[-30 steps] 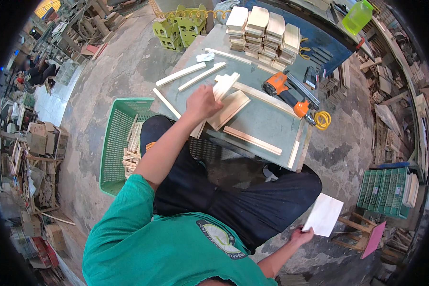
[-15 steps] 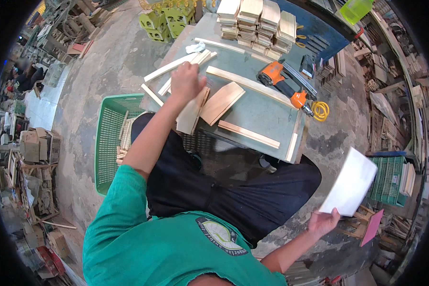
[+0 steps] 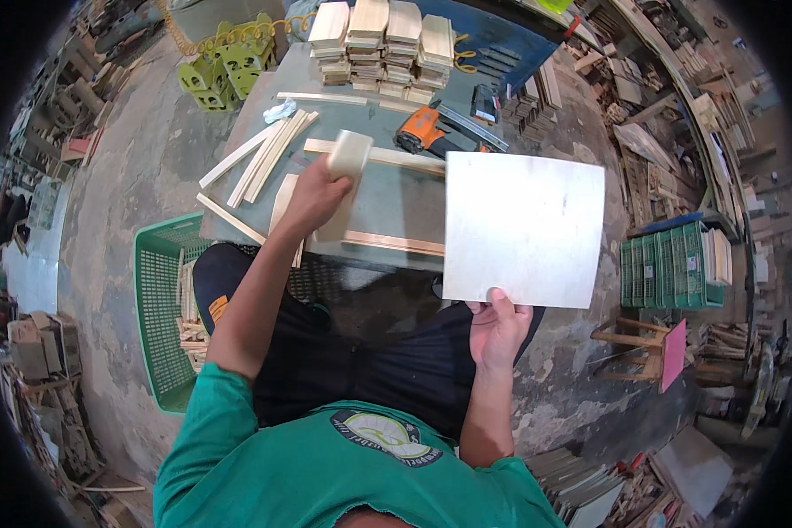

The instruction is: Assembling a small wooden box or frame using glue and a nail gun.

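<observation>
My left hand [image 3: 313, 201] grips a pale wooden board [image 3: 352, 157], held up tilted over the grey-green worktable [image 3: 387, 202]. Another short wooden board [image 3: 283, 198] lies partly behind my left wrist. At the right, my right hand [image 3: 502, 333] pinches the lower edge of a thin white square panel [image 3: 524, 231], thumb in front and fingers behind. The panel stands nearly upright and hides the table's right end. Thin wooden strips [image 3: 273, 158] lie at the table's left, and a long strip [image 3: 396, 242] runs along its near edge.
An orange and black nail gun [image 3: 421, 130] lies towards the far side, partly covered by the panel. Stacked wooden pieces [image 3: 380, 44] stand at the back. A green basket [image 3: 150, 326] with wood scraps is at left; green crates [image 3: 664, 268] and a pink-topped stool [image 3: 672, 355] are at right.
My left hand has lifted a wooden board off the table. My right hand has brought the white panel from the far right to in front of the table. The view has shifted right.
</observation>
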Tool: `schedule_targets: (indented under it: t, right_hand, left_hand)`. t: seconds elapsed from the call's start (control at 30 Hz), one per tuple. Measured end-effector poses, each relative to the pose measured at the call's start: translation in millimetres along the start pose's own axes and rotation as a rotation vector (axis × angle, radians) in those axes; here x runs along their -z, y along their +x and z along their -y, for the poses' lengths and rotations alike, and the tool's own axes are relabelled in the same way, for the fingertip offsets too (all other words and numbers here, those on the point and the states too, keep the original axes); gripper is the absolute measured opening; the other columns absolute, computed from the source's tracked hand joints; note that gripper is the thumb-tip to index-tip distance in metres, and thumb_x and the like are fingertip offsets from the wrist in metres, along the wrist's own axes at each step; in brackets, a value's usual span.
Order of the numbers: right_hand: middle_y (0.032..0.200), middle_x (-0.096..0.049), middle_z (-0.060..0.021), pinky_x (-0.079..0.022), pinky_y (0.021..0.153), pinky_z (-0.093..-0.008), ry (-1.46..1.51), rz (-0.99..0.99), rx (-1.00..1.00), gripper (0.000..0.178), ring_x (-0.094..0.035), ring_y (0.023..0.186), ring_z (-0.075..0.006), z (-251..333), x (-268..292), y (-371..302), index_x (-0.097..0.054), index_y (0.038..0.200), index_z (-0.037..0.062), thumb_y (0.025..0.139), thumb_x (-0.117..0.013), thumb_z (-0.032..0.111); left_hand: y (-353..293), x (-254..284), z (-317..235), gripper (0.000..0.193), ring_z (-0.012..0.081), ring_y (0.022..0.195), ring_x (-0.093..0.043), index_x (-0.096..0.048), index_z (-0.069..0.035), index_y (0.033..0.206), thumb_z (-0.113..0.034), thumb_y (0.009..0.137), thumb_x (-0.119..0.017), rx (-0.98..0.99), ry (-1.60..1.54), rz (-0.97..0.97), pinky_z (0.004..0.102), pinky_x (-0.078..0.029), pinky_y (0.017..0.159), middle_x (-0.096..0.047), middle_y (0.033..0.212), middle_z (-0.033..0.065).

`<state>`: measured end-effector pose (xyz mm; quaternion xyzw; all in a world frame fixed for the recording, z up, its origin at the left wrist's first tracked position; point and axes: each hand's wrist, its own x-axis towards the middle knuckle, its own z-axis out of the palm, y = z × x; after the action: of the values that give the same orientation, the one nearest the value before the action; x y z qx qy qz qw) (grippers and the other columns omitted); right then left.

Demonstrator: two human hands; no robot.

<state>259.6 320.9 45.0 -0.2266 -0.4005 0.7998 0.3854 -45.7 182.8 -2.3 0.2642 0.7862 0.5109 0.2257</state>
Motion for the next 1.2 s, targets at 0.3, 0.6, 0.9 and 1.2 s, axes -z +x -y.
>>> schedule_targets:
  t: [0.3, 0.6, 0.9, 1.2]
  right_hand:
    - [0.117, -0.070, -0.0093, -0.042, 0.106, -0.0489, -1.423, 0.216, 1.041, 0.023, -0.063, 0.115, -0.0322, 28, 3, 23, -0.076, 0.106, 0.0130, 0.085, -0.069, 0.012]
    - [0.119, -0.070, -0.0086, -0.040, 0.108, -0.0489, -1.555, 0.267, 1.055, 0.024, -0.063, 0.117, -0.0294, 35, 0, 8, -0.075, 0.110, 0.0123, 0.087, -0.067, 0.012]
    - [0.110, -0.066, -0.0111, -0.061, 0.074, -0.0329, -0.092, -0.017, 0.041, 0.025, -0.068, 0.092, -0.0190, 0, -24, -29, -0.060, 0.118, -0.0005, 0.099, -0.061, 0.016]
    - [0.119, -0.064, -0.0144, -0.063, 0.073, -0.0333, -0.143, 0.112, -0.022, 0.036, -0.069, 0.097, -0.0217, -8, -25, -55, -0.052, 0.130, -0.0009, 0.099, -0.059, 0.015]
  left_hand:
    - [-121, 9, -25, 0.053, 0.0304, 0.112, -0.063, -0.047, 0.000, 0.136, -0.037, 0.099, -0.046, 0.338, -1.429, 0.269, 0.0479, -0.052, 0.097, -0.060, 0.126, 0.0203]
    - [-152, -1, -48, 0.066, 0.0328, 0.114, -0.061, -0.043, -0.001, 0.141, -0.053, 0.101, -0.035, 0.209, -1.617, 0.200, 0.0495, -0.049, 0.100, -0.057, 0.131, 0.0224]
    - [-153, -18, -60, 0.067, 0.0318, 0.112, -0.062, -0.044, -0.002, 0.141, -0.055, 0.101, -0.037, 0.130, -1.487, 0.212, 0.0497, -0.052, 0.097, -0.060, 0.125, 0.0232]
    - [-148, -23, -73, 0.064, 0.0295, 0.109, -0.065, -0.049, -0.002, 0.136, -0.054, 0.104, -0.032, 0.124, -1.515, 0.230, 0.0464, -0.054, 0.092, -0.062, 0.121, 0.0215]
